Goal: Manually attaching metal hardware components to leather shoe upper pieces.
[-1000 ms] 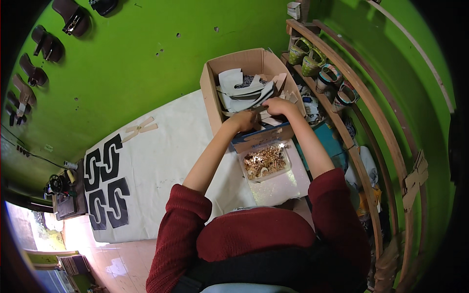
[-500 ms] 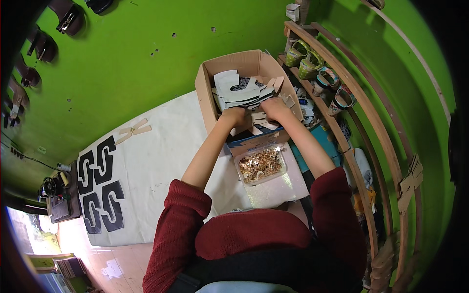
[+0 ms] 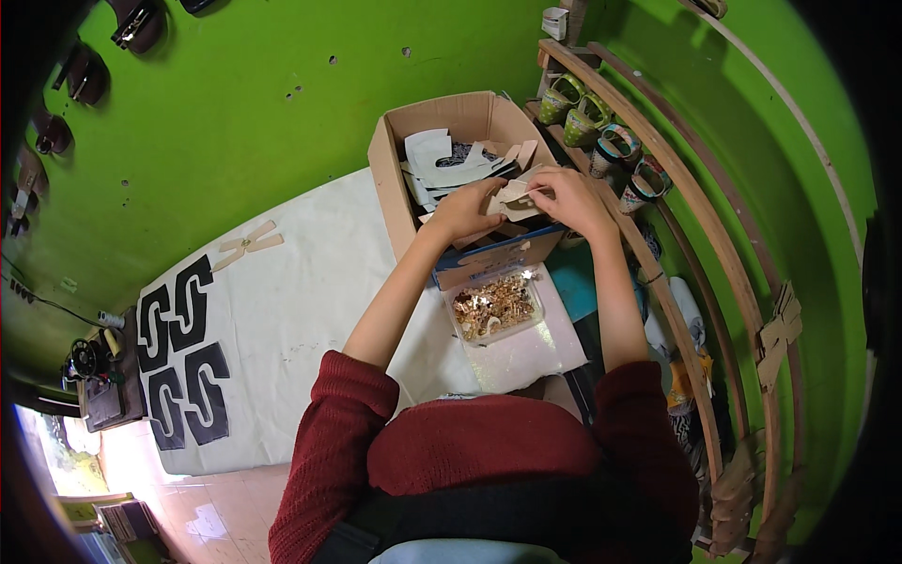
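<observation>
Over the near end of an open cardboard box (image 3: 398, 199), both my hands are on a cream cut-out piece (image 3: 513, 198) with openings in it. My left hand (image 3: 467, 209) grips its left side between thumb and fingers. The fingertips of my right hand (image 3: 571, 199) are pinched at its right edge. Whether it is one piece or a few together, I cannot tell. Behind the hands, a grey-white curved cut-out (image 3: 432, 160) lies on a pile of similar pieces in the box. Part of the pile is hidden by my hands.
A clear plastic tub (image 3: 495, 308) of gold-coloured bits stands before the box on a glittery pale sheet (image 3: 526, 357). Several black S-shaped cut-outs (image 3: 205, 390) and a beige cross-shaped piece (image 3: 248, 244) lie on the white table (image 3: 310, 301). A wooden rack (image 3: 648, 103) with sandals stands right.
Both hands have come up from inside the box, the right one moving rightward. The cream piece now shows between them.
</observation>
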`<control>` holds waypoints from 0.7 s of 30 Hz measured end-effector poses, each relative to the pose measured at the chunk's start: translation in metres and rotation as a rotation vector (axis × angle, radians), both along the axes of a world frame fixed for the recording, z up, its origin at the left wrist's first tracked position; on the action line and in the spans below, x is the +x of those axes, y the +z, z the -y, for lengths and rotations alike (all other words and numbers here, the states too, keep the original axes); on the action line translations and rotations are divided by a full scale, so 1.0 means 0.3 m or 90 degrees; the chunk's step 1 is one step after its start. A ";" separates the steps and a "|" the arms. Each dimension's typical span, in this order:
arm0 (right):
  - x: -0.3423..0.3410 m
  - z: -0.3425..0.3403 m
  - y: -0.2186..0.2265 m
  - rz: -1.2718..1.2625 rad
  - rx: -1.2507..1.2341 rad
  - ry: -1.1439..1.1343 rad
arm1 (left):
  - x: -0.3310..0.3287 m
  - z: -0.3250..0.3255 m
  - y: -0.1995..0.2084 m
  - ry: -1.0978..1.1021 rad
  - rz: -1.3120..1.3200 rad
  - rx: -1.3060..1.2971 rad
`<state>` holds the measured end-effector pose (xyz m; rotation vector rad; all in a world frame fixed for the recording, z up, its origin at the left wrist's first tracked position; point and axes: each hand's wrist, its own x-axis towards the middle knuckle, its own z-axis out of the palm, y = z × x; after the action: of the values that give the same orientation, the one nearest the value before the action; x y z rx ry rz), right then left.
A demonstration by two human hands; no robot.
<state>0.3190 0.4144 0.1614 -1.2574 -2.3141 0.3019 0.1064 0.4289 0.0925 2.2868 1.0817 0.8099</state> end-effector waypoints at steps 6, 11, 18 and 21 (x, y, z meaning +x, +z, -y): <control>-0.016 0.065 -0.085 -0.082 0.084 -0.085 | 0.015 0.062 0.039 0.242 -0.043 0.154; -0.037 0.070 -0.171 -0.102 0.229 -0.125 | -0.025 0.090 0.038 0.254 -0.046 0.080; -0.113 0.077 -0.152 -0.073 0.189 -0.201 | -0.127 0.082 0.079 0.028 0.175 -0.281; -0.160 0.063 -0.130 -0.117 0.272 -0.151 | -0.124 0.101 0.073 0.077 0.106 -0.220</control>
<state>0.2709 0.3956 0.1224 -1.2089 -1.9165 -0.1480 0.0692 0.3986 0.1146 1.8512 1.1878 0.7757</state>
